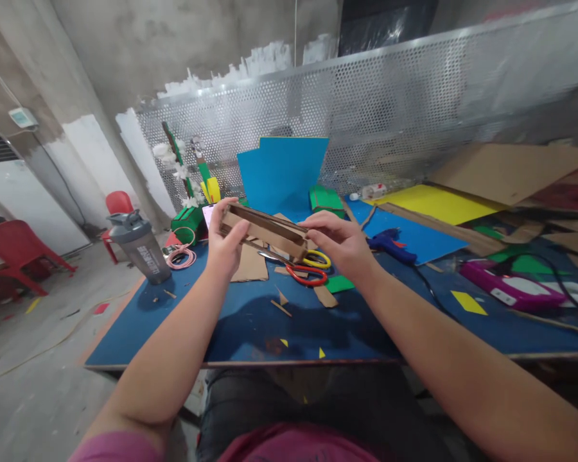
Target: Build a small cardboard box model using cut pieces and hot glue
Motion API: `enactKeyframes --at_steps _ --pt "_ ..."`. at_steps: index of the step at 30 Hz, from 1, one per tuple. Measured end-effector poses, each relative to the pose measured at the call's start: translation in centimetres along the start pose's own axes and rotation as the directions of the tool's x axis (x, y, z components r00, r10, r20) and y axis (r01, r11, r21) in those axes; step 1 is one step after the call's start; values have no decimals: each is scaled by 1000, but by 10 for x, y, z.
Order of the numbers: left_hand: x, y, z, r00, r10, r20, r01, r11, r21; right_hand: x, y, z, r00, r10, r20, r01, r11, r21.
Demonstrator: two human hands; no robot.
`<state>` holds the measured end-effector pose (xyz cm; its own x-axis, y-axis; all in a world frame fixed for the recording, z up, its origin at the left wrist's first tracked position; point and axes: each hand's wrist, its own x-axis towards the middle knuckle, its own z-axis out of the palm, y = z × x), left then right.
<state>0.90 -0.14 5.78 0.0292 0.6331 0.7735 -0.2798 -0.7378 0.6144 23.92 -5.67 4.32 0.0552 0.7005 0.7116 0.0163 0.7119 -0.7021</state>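
Note:
A small, long brown cardboard box point(270, 232) with an open side is held up above the blue table. My left hand point(227, 240) grips its left end, thumb on the near wall and fingers behind. At the other end, the thumb and fingers of my right hand point(340, 244) pinch the box's edge near its corner. Just below and behind the box lie scissors point(313, 274) with red and yellow handles, partly hidden by it. Cardboard pieces point(250, 264) and a green scrap point(340, 284) are under and beside it.
A blue glue gun point(392, 245) with a cord lies right of my right hand. A grey shaker bottle point(142, 250) stands at the table's left edge. Blue boards point(284, 170), a yellow sheet point(438, 204) and a purple power strip point(510, 285) occupy the back and right.

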Motion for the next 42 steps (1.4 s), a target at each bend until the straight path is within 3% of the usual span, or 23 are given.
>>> enactKeyframes --at_steps 2,5,13,21,28,35,42 --pt "2 -2 0 990 -126 -62 114 980 -163 -1 -4 -1 997 -68 39 69 997 -38" --pt "3 -3 3 961 -265 -73 229 919 -320 -5 -11 -1 985 -127 114 136 988 -75" --pt "-6 -5 15 902 -427 -57 364 827 -428 -7 -21 1 951 -252 182 271 958 -90" --pt "-13 -22 11 881 -472 10 436 805 -403 -11 -14 4 908 -373 193 401 907 -132" --pt "-13 -12 19 844 -536 20 451 689 -567 -10 -8 8 839 -514 177 540 826 -163" --pt "-12 -10 19 815 -579 26 482 653 -583 -12 -7 9 849 -491 197 523 834 -176" --pt "-11 -12 16 839 -544 9 457 695 -555 -12 -6 10 856 -489 169 511 849 -135"
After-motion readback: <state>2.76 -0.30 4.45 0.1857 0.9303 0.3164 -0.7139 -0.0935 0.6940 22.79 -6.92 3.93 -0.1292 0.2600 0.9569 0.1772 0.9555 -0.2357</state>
